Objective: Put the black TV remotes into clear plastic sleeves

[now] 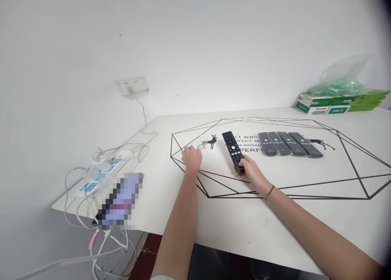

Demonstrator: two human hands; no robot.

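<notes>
while a remote (233,146) is held, pale wall (214,47) backs the printed table (229,217).

From the head, above and behind the left hand (192,159) and right hand (249,169), the one view looks forward and down, far enough back to include the wall (214,47) beyond them.

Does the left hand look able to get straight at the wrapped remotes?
Probably not: the single remote held in the right hand sits between the left hand and the wrapped remotes.
</notes>
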